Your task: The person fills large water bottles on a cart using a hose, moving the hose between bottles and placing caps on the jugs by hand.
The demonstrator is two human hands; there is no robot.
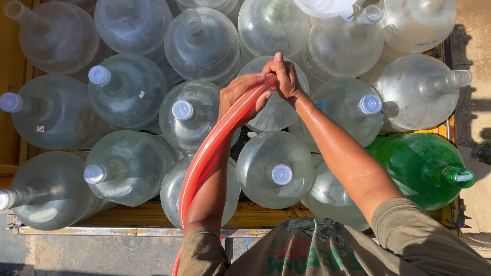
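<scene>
**Ana:** Head view first: where does the red hose (215,148) sit against the hands?

**Ben:** It runs up along the left forearm and into the left hand (243,97), whose fingers are curled tight round it just short of its end. The right hand (284,76) meets it at the very tip, thumb and fingers closed down over the hose end, pressed over the top of a clear jug (271,110) that lies under both hands. The two hands touch each other there.

**Ana:** Can you see the jug's mouth?

**Ben:** No, the hands hide it, so I cannot tell whether the hose tip is inside.

**Ana:** Counts?

**Ben:** One hose. One green jug (422,163) at the right edge, beside the right forearm. Clear jugs fill the rest of the yellow tray (255,214); roughly seventeen, though several are cut off by the top edge. Six of them show a pale round cap, such as the capped jug (276,171) between the two forearms. One white funnel-like piece (325,7) shows at the top edge.

**Ana:** Which way does the hose point?

**Ben:** Its long axis rises from the bottom of the picture, by the person's shirt (317,250), then bends in a smooth arc up and to the right, so the tip points away from the body toward the middle of the jugs.
</scene>
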